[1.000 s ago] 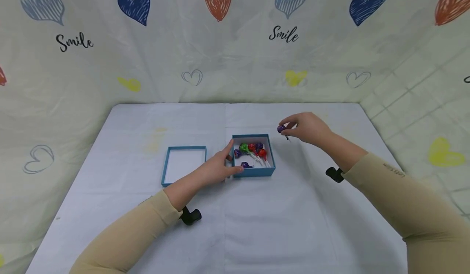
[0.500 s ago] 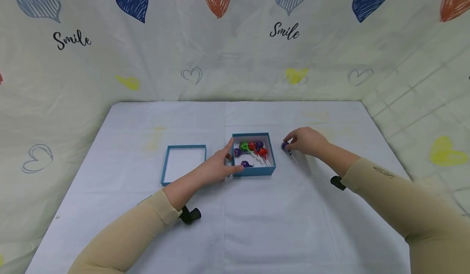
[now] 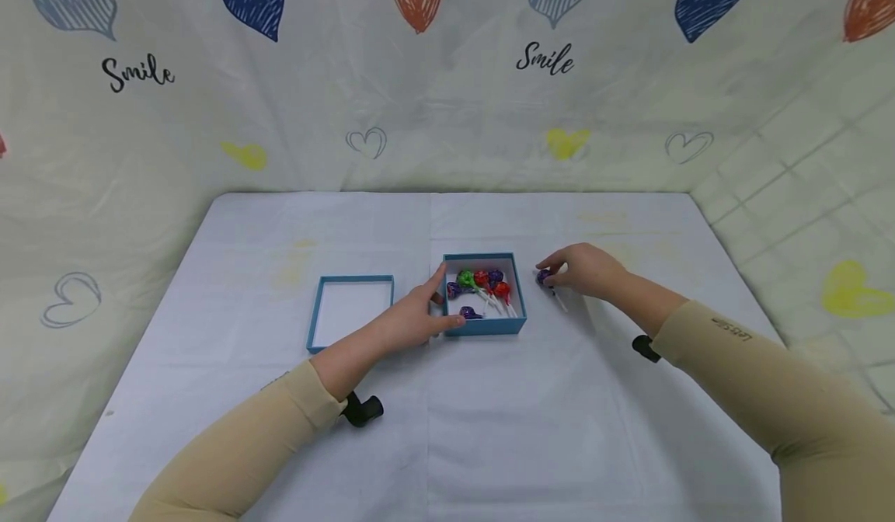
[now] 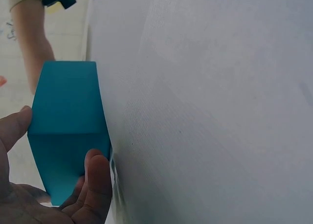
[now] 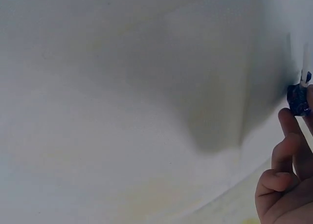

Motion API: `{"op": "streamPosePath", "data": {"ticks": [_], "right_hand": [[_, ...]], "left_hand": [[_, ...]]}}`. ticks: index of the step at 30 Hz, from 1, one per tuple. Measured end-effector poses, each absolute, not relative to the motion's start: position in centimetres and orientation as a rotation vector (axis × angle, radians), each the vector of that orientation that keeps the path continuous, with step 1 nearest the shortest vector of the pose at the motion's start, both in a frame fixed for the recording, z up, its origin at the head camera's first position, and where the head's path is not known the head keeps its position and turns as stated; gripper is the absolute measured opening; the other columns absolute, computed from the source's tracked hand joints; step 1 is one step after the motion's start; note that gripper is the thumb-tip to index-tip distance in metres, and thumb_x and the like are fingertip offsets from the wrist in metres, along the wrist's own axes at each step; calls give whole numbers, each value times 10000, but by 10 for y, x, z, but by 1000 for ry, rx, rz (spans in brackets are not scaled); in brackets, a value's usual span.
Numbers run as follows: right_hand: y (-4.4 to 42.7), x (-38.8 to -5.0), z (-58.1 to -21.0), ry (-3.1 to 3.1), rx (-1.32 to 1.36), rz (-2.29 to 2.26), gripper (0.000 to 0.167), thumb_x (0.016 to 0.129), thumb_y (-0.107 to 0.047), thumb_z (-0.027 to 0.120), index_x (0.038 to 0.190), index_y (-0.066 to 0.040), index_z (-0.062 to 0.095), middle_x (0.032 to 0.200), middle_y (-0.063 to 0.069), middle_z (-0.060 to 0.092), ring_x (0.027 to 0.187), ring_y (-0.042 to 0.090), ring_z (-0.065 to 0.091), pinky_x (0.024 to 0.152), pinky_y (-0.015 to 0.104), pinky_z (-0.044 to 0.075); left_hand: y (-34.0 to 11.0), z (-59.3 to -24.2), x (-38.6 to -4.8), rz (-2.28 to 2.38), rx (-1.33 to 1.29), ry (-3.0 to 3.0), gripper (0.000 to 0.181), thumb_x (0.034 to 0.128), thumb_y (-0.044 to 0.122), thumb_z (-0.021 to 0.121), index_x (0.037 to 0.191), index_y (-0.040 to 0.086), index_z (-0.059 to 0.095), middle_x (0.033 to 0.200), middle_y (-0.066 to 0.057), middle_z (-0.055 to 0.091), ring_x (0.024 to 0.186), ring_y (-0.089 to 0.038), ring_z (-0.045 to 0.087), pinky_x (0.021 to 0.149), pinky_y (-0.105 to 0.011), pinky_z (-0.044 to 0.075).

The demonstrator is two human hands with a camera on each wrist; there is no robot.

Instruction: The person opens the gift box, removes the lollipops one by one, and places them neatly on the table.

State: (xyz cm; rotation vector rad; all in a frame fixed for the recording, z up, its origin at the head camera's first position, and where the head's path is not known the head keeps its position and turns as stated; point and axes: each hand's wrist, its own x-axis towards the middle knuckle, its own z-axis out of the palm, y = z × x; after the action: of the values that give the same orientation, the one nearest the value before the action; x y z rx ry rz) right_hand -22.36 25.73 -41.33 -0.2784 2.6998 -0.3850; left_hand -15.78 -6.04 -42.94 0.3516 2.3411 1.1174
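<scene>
My left hand (image 3: 419, 316) holds the left side of an open blue box (image 3: 489, 326), thumb at the near corner and a finger along the side wall. In the left wrist view, its fingertips touch the blue box wall (image 4: 71, 97). Several wrapped lollipops lie inside, among them a green lollipop (image 3: 466, 278), a red lollipop (image 3: 502, 290) and a purple lollipop (image 3: 470, 313). To the right of the box, my right hand (image 3: 587, 269) pinches a purple lollipop (image 3: 543, 276) by its head (image 5: 297, 100), white stick toward me. Whether it touches the table cannot be told.
A blue-rimmed lid (image 3: 316, 312) with a white inside lies left of the box, partly behind my left forearm. White cloth covers the table (image 3: 531, 429). A curtain (image 3: 447, 79) printed with hearts hangs behind the table's far edge.
My right hand has come down toward the table and slightly nearer with the purple lollipop, then stayed almost still over the last half second. My left hand and the box have not visibly moved.
</scene>
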Motion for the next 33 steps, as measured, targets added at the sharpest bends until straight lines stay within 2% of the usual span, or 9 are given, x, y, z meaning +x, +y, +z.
{"op": "streamPosePath", "data": {"ticks": [9, 16, 26, 33], "right_hand": [[259, -224, -412, 2703, -342, -330, 344, 924, -250, 726, 1259, -175, 713, 1095, 72, 698, 1016, 261, 577, 841, 425, 484], [259, -226, -411, 2682, -370, -291, 374, 921, -279, 729, 1280, -178, 700, 1063, 50, 694, 977, 248, 572, 816, 407, 482], [260, -227, -398, 2708, -367, -323, 401, 910, -281, 738, 1288, -158, 691, 1086, 51, 705, 1114, 313, 565, 888, 481, 481], [257, -229, -381, 2725, -412, -414, 406, 916, -273, 732, 1298, -143, 683, 1116, 81, 701, 1167, 350, 556, 880, 486, 492]], "left_hand": [[-60, -428, -157, 1125, 354, 2344, 984, 919, 423, 706, 1607, 297, 15, 1324, -108, 501, 765, -207, 583, 658, -320, 519], [-60, -429, -157, 1115, 355, 2351, 990, 912, 443, 707, 1608, 293, 18, 1316, -105, 505, 757, -204, 579, 654, -314, 508], [-59, -427, -156, 1113, 348, 2351, 977, 925, 413, 700, 1609, 287, 13, 1319, -111, 499, 762, -207, 585, 661, -319, 514], [-59, -427, -156, 1106, 355, 2353, 981, 923, 425, 699, 1608, 292, 8, 1321, -107, 501, 769, -202, 589, 670, -318, 511]]}}
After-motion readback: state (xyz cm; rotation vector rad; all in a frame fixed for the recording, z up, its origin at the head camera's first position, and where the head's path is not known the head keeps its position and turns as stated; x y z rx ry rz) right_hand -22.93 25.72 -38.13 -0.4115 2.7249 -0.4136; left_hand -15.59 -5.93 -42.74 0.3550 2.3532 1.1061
